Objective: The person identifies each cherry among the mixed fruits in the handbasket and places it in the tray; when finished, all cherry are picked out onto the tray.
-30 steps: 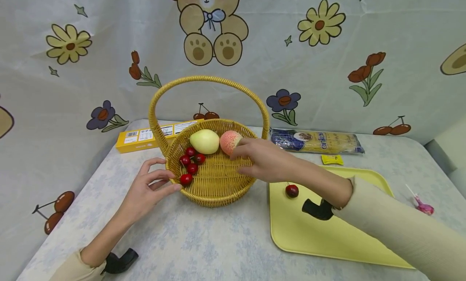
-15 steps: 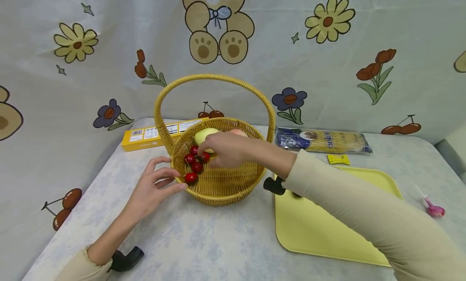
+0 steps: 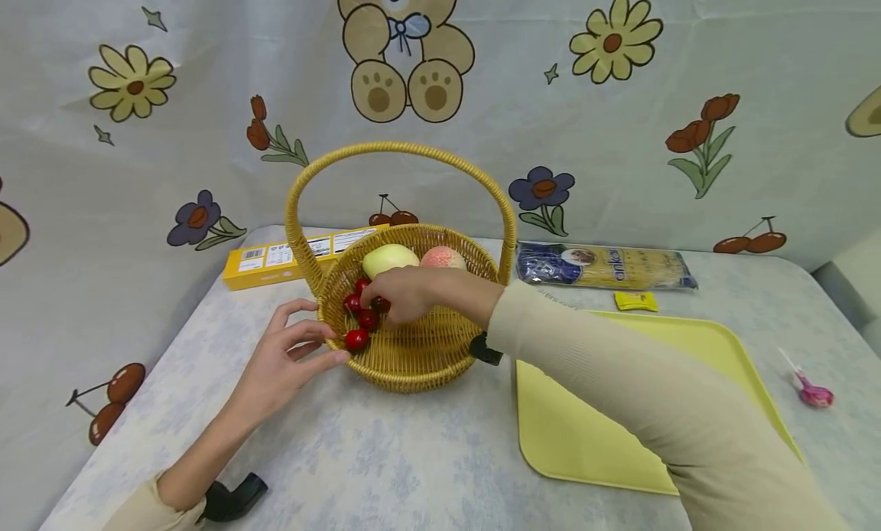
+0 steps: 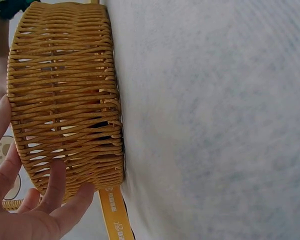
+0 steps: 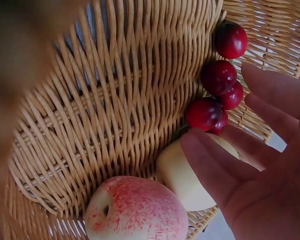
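A round wicker basket [image 3: 406, 382] with a tall arched handle stands on the table. Inside it lie several dark red cherries [image 3: 356, 340] on the left, a pale yellow-green pear [image 3: 389, 258] and a pink-speckled peach [image 3: 443, 258] at the back. My left hand [image 3: 285, 359] rests against the basket's left side, its thumb at the rim and spread fingers [image 4: 55, 187] touching the outer weave. My right hand [image 3: 406, 294] is down inside the basket above the cherries. In the right wrist view, its fingers [image 5: 210, 162] lie extended beside the cherries and over the pear.
A yellow tray [image 3: 585, 439] lies at the right, partly hidden under my right sleeve. Behind it are a pasta packet [image 3: 609, 266] and a small yellow packet [image 3: 636, 301]. A pink lollipop [image 3: 814, 393] is at the far right. A yellow box [image 3: 275, 265] stands behind the basket.
My right hand has moved left from the peach to the cherries. The peach stays in the basket. My left hand keeps its place on the basket's side.
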The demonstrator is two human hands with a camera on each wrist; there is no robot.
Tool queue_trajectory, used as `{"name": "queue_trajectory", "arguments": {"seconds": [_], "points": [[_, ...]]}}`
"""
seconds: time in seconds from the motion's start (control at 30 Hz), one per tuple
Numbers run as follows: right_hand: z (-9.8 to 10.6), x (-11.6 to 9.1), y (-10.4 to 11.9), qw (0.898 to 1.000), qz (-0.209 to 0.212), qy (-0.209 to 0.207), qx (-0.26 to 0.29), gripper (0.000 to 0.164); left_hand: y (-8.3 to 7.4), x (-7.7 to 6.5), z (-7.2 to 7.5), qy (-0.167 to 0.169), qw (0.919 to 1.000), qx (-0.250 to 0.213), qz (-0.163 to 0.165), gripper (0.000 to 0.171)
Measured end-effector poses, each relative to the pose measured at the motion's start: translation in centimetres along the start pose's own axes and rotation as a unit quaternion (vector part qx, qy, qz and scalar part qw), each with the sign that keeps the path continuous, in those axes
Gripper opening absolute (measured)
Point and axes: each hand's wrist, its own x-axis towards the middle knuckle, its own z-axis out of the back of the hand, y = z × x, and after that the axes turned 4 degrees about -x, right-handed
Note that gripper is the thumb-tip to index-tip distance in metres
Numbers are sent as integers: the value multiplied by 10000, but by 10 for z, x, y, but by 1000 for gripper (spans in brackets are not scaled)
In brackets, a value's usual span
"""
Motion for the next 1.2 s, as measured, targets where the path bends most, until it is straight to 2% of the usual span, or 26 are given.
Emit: {"name": "queue_trajectory", "arguments": {"seconds": [0.17,0.47,0.97,1.2], "points": [[3,-1,2,9997,-20,244,-95,52,-2,0,1,0,10000,41,91,23],[15,4,5,9993,-158,330,-30,52,-2,0,0,-11,10000,-21,47,21],[8,13,0,9953,-311,861,318,61,0,-1,0,3,10000,-38,28,20],[4,14,-1,9962,-311,750,321,57,0,0,0,20,9999,-81,62,24]]}}
